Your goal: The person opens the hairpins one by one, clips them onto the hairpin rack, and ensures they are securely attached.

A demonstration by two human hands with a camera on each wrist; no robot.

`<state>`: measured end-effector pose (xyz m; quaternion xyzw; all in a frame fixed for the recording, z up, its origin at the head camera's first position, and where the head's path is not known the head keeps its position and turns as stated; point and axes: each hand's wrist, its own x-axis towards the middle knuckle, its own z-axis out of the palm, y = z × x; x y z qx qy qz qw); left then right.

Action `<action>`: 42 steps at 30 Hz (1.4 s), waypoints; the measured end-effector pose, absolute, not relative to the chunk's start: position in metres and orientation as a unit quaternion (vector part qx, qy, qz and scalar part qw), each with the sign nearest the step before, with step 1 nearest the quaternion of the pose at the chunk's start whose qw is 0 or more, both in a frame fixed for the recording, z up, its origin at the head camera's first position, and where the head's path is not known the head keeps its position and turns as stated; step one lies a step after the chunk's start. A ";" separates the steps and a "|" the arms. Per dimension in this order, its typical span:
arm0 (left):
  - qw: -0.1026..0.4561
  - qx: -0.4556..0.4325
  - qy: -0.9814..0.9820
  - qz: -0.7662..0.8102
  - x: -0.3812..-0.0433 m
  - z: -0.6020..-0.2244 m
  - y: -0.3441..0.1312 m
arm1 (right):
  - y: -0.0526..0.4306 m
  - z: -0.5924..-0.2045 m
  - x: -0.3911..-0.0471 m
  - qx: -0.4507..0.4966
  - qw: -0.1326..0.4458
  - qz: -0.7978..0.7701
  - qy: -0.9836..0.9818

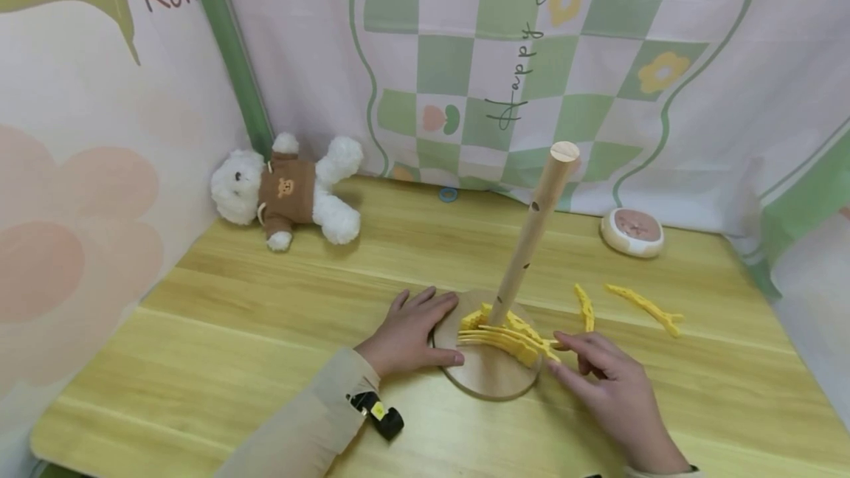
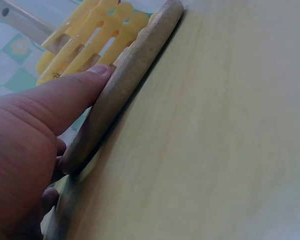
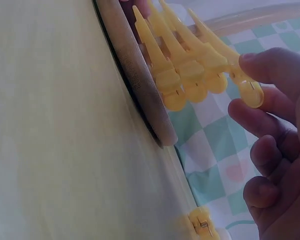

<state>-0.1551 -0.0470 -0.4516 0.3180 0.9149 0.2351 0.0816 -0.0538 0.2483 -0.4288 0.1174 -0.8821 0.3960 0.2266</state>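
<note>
Two hands work at one wooden stand. The right hand (image 1: 614, 382) has its thumb and forefinger closed in a pinch on the round end of a yellow clip (image 3: 242, 82), the outermost of a row; its other fingers (image 3: 267, 155) curl loosely below and hold nothing. The left hand (image 1: 412, 330) lies flat with straight fingers, pressing down on the rim of the round wooden base (image 1: 488, 378); the left wrist view shows its thumb (image 2: 65, 92) lying along the edge of that disc, not curled round it.

The pinched clip belongs to a fan of yellow clips (image 1: 505, 334) resting on the base at the foot of the single upright wooden pole (image 1: 534, 223). In the right wrist view four of them lie side by side, touching; whether more sit behind cannot be told. The pole carries two small holes visible on its side.

Two more loose yellow clips lie on the table to the right of the base, one (image 1: 584, 307) near the right hand's fingertips and one (image 1: 644, 308) farther out, apart from each other.

Beyond these, one small round white dish (image 1: 632, 231) sits by the checked backdrop cloth (image 1: 505, 57), one white toy bear in a brown shirt (image 1: 288, 190) lies at the far left of the wooden table (image 1: 232, 316), and one small blue ring (image 1: 448, 195) rests at the cloth's foot.
</note>
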 end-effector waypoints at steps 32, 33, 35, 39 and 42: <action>0.074 0.317 0.917 0.230 -0.153 -0.450 -0.045 | 0.241 -0.451 -0.064 0.012 0.116 0.750 -0.651; 0.073 0.316 0.918 0.228 -0.153 -0.450 -0.044 | 0.241 -0.451 -0.064 0.012 0.116 0.751 -0.650; 0.072 0.314 0.920 0.224 -0.152 -0.450 -0.043 | 0.241 -0.450 -0.064 0.013 0.117 0.752 -0.649; 0.075 0.309 0.922 0.223 -0.151 -0.448 -0.041 | 0.241 -0.451 -0.065 0.011 0.118 0.754 -0.646; 0.079 0.306 0.923 0.219 -0.151 -0.447 -0.040 | 0.240 -0.450 -0.066 0.005 0.116 0.754 -0.647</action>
